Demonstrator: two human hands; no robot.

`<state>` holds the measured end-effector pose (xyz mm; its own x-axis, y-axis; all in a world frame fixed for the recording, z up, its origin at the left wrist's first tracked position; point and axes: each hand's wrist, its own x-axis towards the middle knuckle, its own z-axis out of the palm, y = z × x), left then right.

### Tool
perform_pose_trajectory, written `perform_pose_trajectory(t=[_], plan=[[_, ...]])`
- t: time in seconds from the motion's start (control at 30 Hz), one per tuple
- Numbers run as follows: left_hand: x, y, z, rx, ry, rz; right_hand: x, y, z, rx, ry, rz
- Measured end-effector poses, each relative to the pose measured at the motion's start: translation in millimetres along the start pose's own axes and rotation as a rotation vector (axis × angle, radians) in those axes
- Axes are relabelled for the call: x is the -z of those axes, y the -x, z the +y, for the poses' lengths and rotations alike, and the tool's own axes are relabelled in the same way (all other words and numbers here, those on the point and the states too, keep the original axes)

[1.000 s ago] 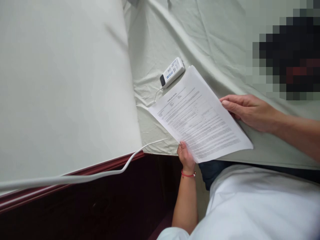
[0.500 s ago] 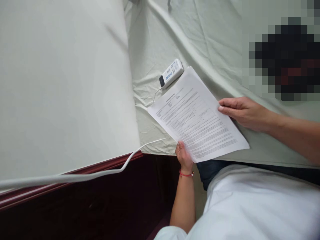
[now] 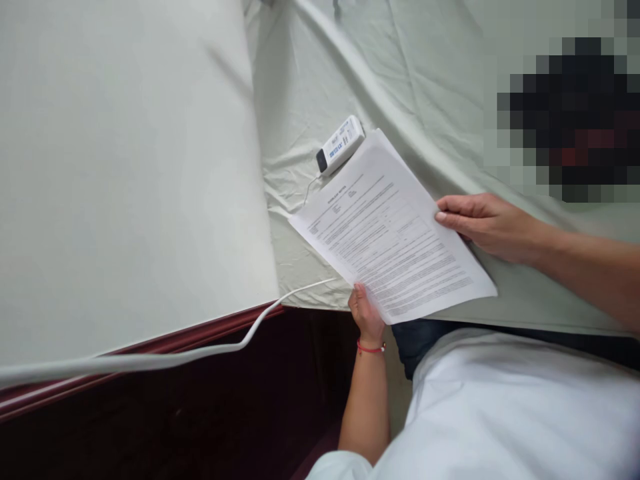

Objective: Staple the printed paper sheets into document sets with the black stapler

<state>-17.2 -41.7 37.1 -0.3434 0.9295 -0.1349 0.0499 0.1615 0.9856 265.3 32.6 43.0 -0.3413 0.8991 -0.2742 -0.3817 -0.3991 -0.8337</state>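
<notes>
Printed sheets of paper (image 3: 385, 230) lie slanted between my two hands, with lines of small text on the top page. My left hand (image 3: 367, 315), with a red bracelet at the wrist, grips the lower left edge; its fingers are partly hidden under the paper. At the right edge, my right hand (image 3: 477, 223) pinches the sheets with the thumb on top. Just beyond the top edge of the paper is a white power bank (image 3: 341, 145) with a dark end and blue print. A thin cable runs from it down behind the sheets.
A pale cloth (image 3: 430, 100) with folds covers the table. To the left is a smooth white surface (image 3: 135, 167) with a dark red wooden edge (image 3: 200, 330) below it. A white cable (image 3: 190, 360) crosses that edge. Something dark and pixelated (image 3: 580, 113) is at the upper right.
The view has shifted very slightly. The top of the paper has moved a little to the left and up; both hands keep their hold.
</notes>
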Motion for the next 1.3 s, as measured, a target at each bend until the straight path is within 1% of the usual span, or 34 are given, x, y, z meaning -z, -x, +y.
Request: perform_pose_trajectory(t=[0.3,0.5,0.7,1.3], plan=[[0.5,-1.4,-2.9,0.008,0.027,0.003,-0.4,-0.2,0.5,-0.021,-0.017,0.015],[1.0,-0.6,-1.8,0.005,-0.020,0.023,-1.7,-0.4,-1.4,0.004,-0.007,0.023],[-0.6,-1.3,-0.7,-0.012,0.007,0.023,-1.8,0.0,-2.2,0.000,-0.004,0.018],[-1.9,-0.2,0.2,0.008,0.054,0.015,-2.9,0.2,-3.0,0.011,0.036,0.012]])
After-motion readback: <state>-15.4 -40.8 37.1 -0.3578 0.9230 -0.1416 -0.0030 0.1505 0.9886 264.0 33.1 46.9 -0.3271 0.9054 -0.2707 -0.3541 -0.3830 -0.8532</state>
